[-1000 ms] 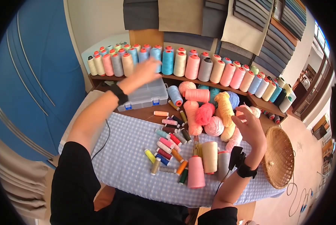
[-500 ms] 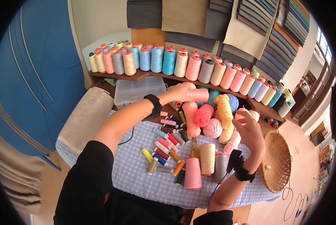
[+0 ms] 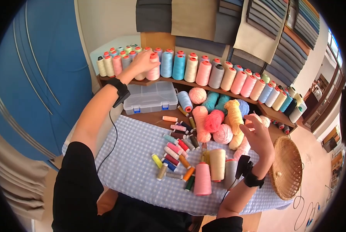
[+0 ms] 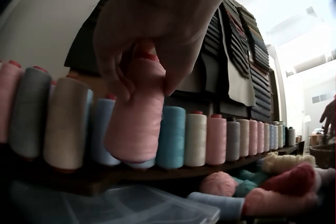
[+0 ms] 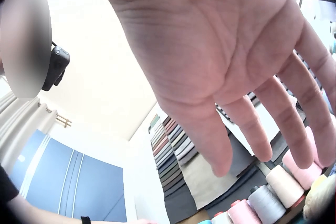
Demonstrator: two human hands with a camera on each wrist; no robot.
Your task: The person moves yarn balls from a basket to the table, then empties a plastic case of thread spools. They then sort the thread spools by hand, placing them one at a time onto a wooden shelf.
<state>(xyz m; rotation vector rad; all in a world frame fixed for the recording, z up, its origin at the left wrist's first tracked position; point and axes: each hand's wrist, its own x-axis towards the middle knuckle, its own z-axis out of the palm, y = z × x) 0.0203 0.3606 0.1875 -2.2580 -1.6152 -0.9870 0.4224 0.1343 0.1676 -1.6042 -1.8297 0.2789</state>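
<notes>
My left hand (image 3: 141, 63) grips a pink thread cone (image 3: 153, 70) by its top, at the front of the shelf's row of cones. In the left wrist view, fingers and thumb pinch the cone (image 4: 137, 113) on both sides below its red tip; it leans slightly and overlaps the blue cones behind. Above the yarn's right side, my right hand (image 3: 260, 137) hovers with nothing in it. Its relaxed, spread fingers show from the palm side in the right wrist view. Under the left hand lies a clear plastic case (image 3: 150, 96), lid down.
Balls and skeins of yarn (image 3: 213, 121) lie under the shelf (image 3: 223, 92), beside a light-blue cone (image 3: 185, 101). Small spools (image 3: 173, 154) are scattered on the checked cloth (image 3: 130, 154). A pink cone (image 3: 202, 179) stands near the front. At the right is a wicker basket (image 3: 287, 170).
My left hand reached from the shelf down to the pink cone lying on the yarn, gripped it, and carried it up and left to the shelf. The right hand has hardly moved.
</notes>
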